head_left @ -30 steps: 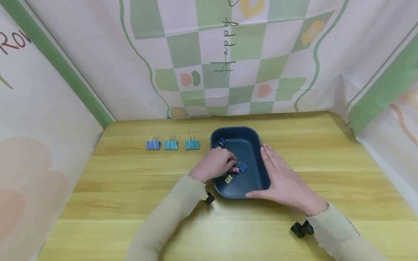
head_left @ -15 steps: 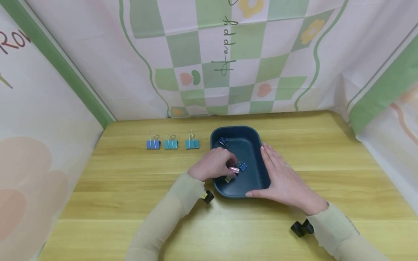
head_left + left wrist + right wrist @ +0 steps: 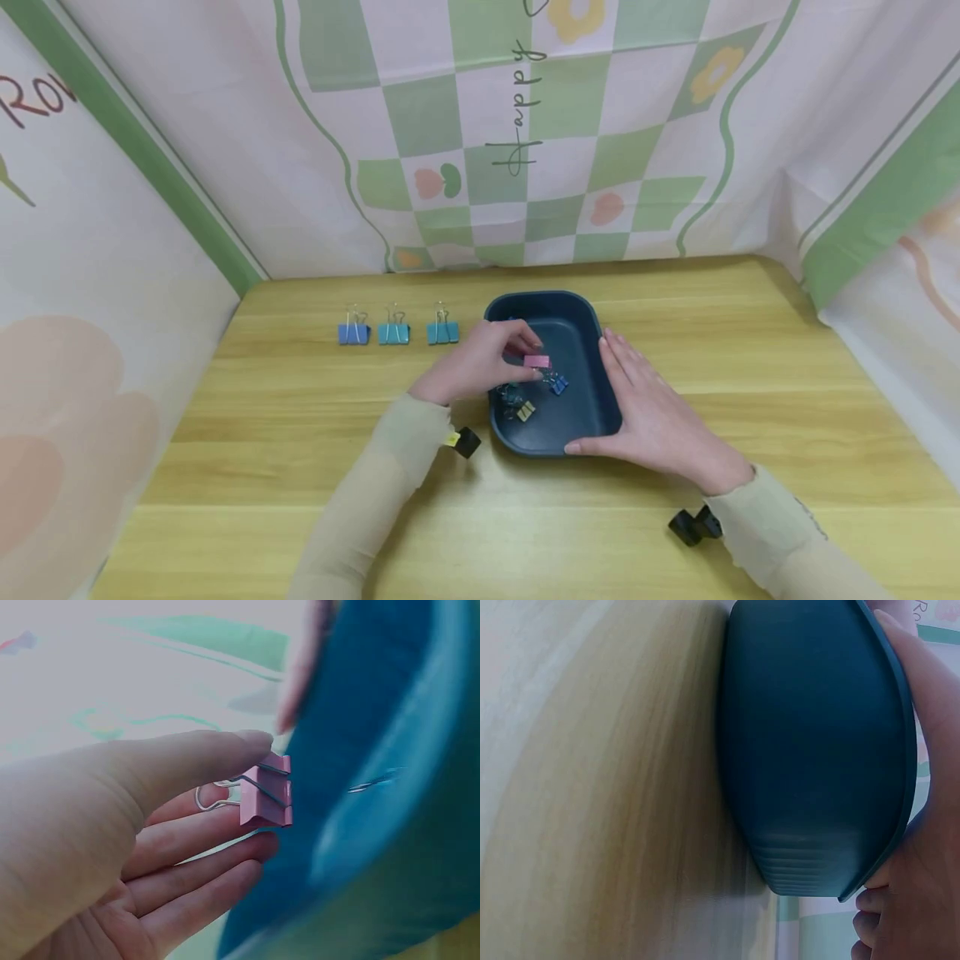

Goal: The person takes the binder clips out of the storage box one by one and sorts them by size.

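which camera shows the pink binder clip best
The left wrist view: the pink binder clip is large there, its body and wire handles plain, held in the left hand. The head view shows it small, over the blue tray. The right wrist view does not show it.

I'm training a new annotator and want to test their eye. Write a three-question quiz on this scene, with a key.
1. Multiple choice: what colour is the binder clip that the left hand pinches?
A. Yellow
B. Pink
C. Black

2. True or false: the right hand touches the tray.

3. Count: in the head view, how many lined-up clips are on the table to the left of the tray?

Key: 1. B, pink; 2. True; 3. Three.
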A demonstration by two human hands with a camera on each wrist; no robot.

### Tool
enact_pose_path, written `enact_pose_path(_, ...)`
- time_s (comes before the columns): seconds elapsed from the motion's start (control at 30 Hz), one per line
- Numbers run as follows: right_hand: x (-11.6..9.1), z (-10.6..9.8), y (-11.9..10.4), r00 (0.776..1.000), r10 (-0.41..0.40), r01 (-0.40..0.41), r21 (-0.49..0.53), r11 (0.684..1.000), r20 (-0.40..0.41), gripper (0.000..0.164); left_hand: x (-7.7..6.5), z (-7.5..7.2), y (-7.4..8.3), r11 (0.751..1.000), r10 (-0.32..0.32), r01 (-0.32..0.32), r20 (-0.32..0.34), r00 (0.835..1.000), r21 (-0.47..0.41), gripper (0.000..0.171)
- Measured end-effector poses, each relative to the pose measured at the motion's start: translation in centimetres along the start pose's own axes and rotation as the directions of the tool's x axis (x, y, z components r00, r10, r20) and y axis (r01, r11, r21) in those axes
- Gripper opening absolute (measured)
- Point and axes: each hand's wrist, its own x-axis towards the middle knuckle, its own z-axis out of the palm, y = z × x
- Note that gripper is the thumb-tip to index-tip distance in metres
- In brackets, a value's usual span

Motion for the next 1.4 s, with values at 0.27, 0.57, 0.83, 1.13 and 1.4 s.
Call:
enact_pose_path(0.27,0.0,0.1,0.0,1.0,0.004,-0.004,-0.006,1.0,-0.008,0.144,-1.6,-3.2,0.3,0.998,-0.034,0.027,-0.105,0.994,-0.064,0.037)
enact_pose_path(0.57,0.0,0.2,-0.1,1.0,0.004,-0.004,-0.022,1.0,-0.014,0.146,-3.8,-6.1,-1.0,0.991,-0.073,0.051,-0.174,0.982,-0.126,0.039)
enact_pose_path(0.83,0.0,0.1,-0.1,1.0,0.005,-0.005,-0.02,1.0,-0.015,0.146,-5.3,-8.0,-2.8,0.987,-0.094,0.063,-0.209,0.973,-0.146,0.038)
enact_pose_path(1.13,-0.1,0.3,0.0,1.0,0.0,0.0,-0.017,1.0,-0.021,0.144,-6.1,-8.3,-4.6,0.982,-0.155,0.13,-0.188,0.97,-0.141,0.039)
enact_pose_path(1.4,0.0,0.3,0.0,1.0,0.004,-0.004,-0.024,1.0,-0.022,0.146,-6.3,-7.3,-7.5,0.963,-0.23,0.222,-0.038,0.972,-0.152,0.048)
